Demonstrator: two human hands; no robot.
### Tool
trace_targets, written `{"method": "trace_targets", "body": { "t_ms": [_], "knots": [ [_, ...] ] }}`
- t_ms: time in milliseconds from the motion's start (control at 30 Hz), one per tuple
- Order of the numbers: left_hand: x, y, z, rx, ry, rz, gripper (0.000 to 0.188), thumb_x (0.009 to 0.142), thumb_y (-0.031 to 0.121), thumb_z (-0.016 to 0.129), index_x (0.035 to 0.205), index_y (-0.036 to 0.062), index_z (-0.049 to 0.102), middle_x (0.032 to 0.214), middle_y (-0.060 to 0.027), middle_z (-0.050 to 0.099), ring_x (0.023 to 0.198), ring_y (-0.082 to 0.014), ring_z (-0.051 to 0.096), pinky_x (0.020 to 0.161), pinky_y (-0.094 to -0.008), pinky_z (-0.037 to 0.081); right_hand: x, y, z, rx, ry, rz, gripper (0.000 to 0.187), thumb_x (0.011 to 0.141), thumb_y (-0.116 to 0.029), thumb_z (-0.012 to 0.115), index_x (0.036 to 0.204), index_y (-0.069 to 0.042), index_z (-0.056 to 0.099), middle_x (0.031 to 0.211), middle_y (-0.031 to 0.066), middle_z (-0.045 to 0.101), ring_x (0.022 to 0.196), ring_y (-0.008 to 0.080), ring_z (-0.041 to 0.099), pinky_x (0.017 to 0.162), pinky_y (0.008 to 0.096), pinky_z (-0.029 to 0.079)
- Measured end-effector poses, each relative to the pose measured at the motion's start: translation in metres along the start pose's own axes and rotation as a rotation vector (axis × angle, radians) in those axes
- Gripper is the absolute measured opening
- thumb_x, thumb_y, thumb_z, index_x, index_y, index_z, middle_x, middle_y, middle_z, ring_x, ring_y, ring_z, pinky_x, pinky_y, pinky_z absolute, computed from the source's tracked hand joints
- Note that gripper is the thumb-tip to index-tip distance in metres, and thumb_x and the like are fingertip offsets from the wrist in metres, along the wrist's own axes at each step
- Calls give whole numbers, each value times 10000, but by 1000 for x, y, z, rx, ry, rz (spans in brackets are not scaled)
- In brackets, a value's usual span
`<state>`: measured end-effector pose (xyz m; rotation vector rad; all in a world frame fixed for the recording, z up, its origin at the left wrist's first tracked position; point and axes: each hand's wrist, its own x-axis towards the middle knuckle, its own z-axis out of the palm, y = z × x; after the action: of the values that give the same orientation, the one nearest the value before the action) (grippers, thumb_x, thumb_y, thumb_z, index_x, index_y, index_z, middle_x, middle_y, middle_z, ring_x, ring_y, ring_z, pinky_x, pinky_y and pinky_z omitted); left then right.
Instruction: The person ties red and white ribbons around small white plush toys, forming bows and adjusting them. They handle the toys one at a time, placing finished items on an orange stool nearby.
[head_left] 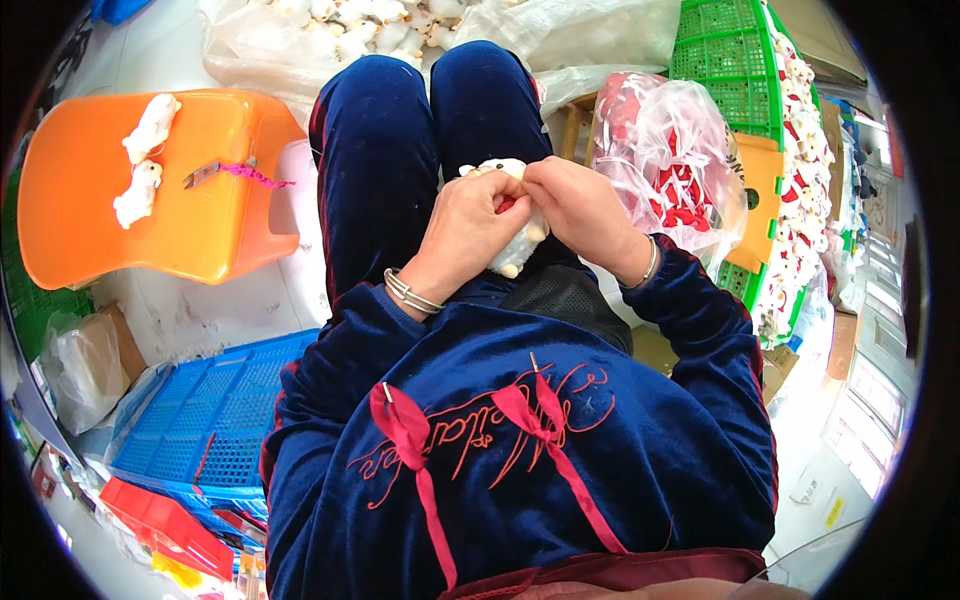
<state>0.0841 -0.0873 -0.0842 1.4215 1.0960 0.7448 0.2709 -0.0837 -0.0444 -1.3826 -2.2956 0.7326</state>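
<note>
A small white plush animal toy rests against my lap between my hands, its head toward my knees. My left hand is closed around its left side, and a bit of red fabric shows by the thumb. With thumb and fingers pressed together, my right hand pinches at the toy's neck, its fingertips meeting those of the left. What lies in that pinch is hidden. Two more white plush toys lie on the orange stool to my left, beside small metal snips with pink ribbon wound on the handle.
Ahead of my knees is a clear plastic bag full of plush toys. On the right stand a bag of red fabric pieces and a green basket beside many toys with red on them. A blue crate and a red box sit at lower left.
</note>
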Motion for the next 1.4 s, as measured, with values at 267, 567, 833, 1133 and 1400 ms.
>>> {"method": "trace_targets", "body": {
  "t_ms": [267, 567, 833, 1133, 1400],
  "knots": [
    [1, -8, 0, -149, -46, -37, 192, 951, 158, 713, 1021, -20, 736, 806, -32, 690, 721, -71, 598, 671, -261, 498, -15, 26, 4, 638, -71, 209, 41, 980, 0, 653, 1020, 2, 645, 919, 59, 634, 822, 138, 592, 748, 253, 489],
    [3, -5, -3, -147, -91, -60, 193, 965, 146, 680, 1027, -28, 735, 815, -53, 697, 725, -83, 613, 677, -270, 506, -11, 29, -13, 587, -208, 53, 25, 979, 9, 658, 999, 9, 674, 990, 19, 649, 912, 69, 591, 779, 233, 491],
    [3, -8, -5, -147, -133, -81, 197, 985, 159, 683, 1051, -17, 742, 847, 0, 694, 762, -50, 587, 680, -241, 491, -7, 23, -12, 755, -272, 350, 91, 963, -21, 700, 1034, 6, 650, 921, -5, 656, 812, 61, 609, 736, 232, 518],
    [4, -8, -9, -200, -159, -99, 206, 975, 170, 688, 1050, -15, 741, 834, 1, 689, 766, -54, 595, 695, -242, 495, 4, 18, -20, 576, -278, 247, 91, 916, -28, 714, 941, 14, 637, 795, 47, 653, 728, 90, 605, 674, 267, 522],
    [6, -17, -11, -234, -192, -122, 190, 952, 165, 734, 1030, -7, 743, 804, 22, 674, 714, -38, 579, 639, -218, 483, 2, 17, -16, 464, -307, 208, 106, 919, -10, 710, 996, 1, 638, 891, 22, 667, 788, 80, 622, 707, 250, 524]
  ]
}}
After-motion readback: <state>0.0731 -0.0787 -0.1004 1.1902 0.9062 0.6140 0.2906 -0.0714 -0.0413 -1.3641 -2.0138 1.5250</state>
